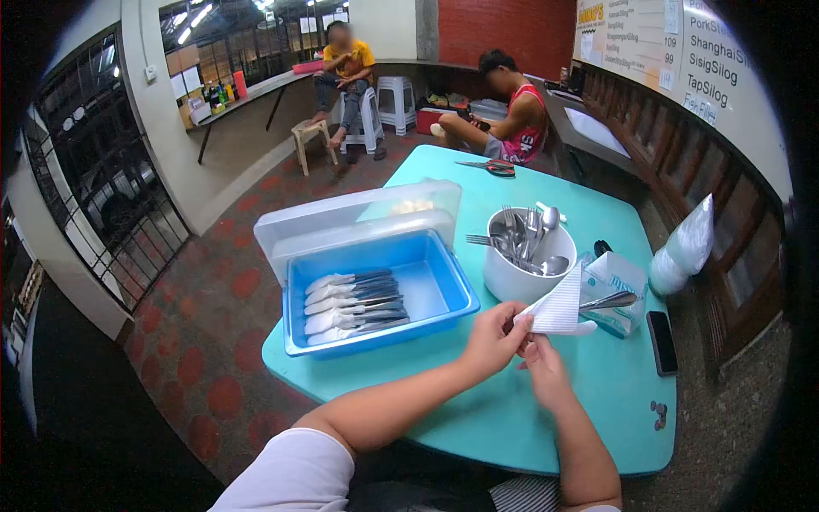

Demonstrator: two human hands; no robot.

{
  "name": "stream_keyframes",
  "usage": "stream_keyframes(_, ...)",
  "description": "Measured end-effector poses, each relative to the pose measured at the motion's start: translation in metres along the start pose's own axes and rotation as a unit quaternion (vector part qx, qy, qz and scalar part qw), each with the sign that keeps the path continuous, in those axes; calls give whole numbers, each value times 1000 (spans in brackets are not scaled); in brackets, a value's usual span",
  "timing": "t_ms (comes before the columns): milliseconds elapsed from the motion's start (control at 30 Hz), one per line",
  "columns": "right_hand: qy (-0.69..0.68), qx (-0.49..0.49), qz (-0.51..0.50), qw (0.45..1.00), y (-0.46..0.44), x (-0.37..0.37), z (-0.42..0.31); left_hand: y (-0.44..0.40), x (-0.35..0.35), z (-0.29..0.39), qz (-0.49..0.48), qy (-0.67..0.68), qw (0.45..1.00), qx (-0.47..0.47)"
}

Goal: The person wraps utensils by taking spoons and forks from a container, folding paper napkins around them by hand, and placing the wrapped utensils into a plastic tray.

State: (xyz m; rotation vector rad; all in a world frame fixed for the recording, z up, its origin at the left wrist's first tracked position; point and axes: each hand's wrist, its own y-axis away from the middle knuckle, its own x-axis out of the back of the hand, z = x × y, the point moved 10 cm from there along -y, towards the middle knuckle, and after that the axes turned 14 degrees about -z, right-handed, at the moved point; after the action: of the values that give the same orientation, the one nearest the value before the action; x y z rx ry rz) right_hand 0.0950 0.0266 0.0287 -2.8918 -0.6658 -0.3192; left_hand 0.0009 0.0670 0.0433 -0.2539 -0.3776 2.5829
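Between my two hands is a white paper napkin [556, 307], partly wrapped around metal cutlery [611, 300] whose ends stick out to the right. My left hand [497, 340] pinches the napkin's left edge. Just below it, my right hand [546, 369] has its fingers closed at the napkin's lower edge. Behind them stands a white bucket [512, 277] full of forks and spoons [531, 239]. To the left, a blue tray [431, 294] with a raised clear lid [281, 224] holds several napkin-wrapped cutlery sets [345, 303]. A pack of napkins [616, 282] lies right of the bucket.
On the turquoise table [478, 418] are scissors [495, 168] at the far edge, a phone [661, 343] and coins [659, 416] at the right. A plastic-wrapped roll [682, 247] stands beyond the right edge. Two people [345, 64] [516, 115] sit at the back near stools [395, 107].
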Motion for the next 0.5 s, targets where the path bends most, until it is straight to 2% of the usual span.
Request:
stream_keyframes(67, -156, 37, -14, 987, -2, -6, 21, 5, -6, 1, 1, -6, 1000, 1)
stream_keyframes(167, -312, 55, 38, 948, -3, -15, -2, 13, -17, 18, 19, -48, 998, -43)
stream_keyframes(200, -329, 60, 45, 941, -3, -15, -2, 16, -18, 24, 27, -66, 995, -65)
stream_keyframes(300, -363, 71, 71, 926, -2, -10, 1, 15, -22, 23, 32, -10, 994, -107)
stream_keyframes(400, -363, 72, 112, 922, 1, 1, 4, 14, -22, 12, -9, -57, 997, -49)
stream_keyframes(500, -330, 91, 165, 925, 6, 29, 7, 11, -21, 11, -17, 30, 999, -22)
